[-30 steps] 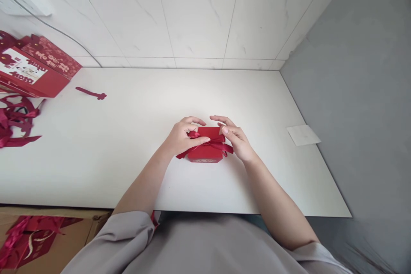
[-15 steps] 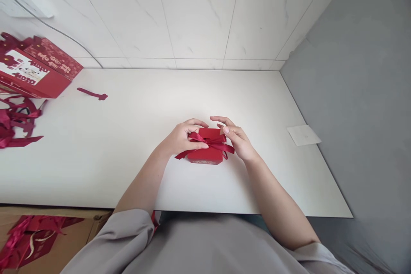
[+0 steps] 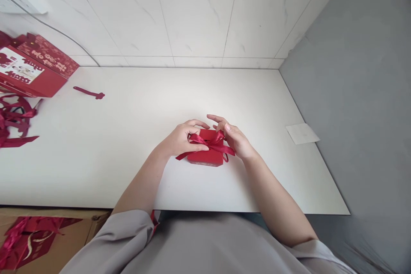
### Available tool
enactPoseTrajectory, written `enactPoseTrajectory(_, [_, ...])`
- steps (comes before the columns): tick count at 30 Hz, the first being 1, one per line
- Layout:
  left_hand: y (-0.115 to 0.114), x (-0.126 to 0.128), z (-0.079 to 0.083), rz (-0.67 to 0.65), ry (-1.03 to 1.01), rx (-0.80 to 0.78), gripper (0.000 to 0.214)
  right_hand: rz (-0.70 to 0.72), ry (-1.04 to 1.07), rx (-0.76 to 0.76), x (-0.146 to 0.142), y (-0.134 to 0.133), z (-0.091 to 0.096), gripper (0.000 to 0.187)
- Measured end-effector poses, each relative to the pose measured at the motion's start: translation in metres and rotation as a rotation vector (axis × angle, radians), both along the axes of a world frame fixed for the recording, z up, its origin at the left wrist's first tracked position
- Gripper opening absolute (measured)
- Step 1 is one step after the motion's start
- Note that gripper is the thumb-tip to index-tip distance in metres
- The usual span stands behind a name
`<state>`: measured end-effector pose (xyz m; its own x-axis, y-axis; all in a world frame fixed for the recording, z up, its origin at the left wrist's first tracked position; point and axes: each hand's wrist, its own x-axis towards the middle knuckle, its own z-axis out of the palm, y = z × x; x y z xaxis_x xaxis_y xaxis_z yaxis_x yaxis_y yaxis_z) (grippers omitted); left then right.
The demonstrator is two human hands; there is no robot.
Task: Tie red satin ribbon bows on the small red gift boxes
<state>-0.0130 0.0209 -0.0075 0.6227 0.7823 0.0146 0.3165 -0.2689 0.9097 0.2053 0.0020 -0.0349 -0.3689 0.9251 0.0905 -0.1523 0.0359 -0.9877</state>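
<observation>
A small red gift box (image 3: 205,158) sits on the white table, with a shiny red ribbon bow (image 3: 210,143) tied across its top. My left hand (image 3: 183,139) grips the bow's left side, its thumb lying over the ribbon near the knot and its fingers behind the loop. At the box's right side, my right hand (image 3: 234,137) pinches the right loop of the bow between thumb and fingers, while its index finger stretches out to the left. Ribbon tails stick out on both sides of the box. A thin red cord loop shows at its right edge.
Larger red printed boxes (image 3: 41,68) stand at the back left, with a heap of red ribbons (image 3: 16,120) before them. A dark red flower-ended strip (image 3: 90,92) lies nearby. A white card (image 3: 302,133) is at the right edge. A cardboard carton (image 3: 73,239) holds red bags below left.
The right loop of the bow now stands up, held in my right hand, where before it lay flatter. My left hand has hardly moved. The view has shifted slightly.
</observation>
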Motion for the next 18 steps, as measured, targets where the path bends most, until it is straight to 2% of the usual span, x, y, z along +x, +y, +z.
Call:
enactPoseTrajectory(5, [0.0004,0.0002,-0.0006,-0.009,0.002,-0.016,0.026,0.005,0.022,0.001,0.0013,0.0000,0.0004,0.046])
enactPoseTrajectory(13, [-0.0009,0.0007,0.0040,-0.005,0.027,-0.046,0.032,-0.030,0.025,0.034,-0.0024,-0.0005,-0.0004,0.039])
enactPoseTrajectory(18, [-0.0008,0.0001,0.0048,0.021,-0.018,-0.104,0.033,-0.014,0.014,-0.029,-0.0047,-0.0024,0.0000,0.029])
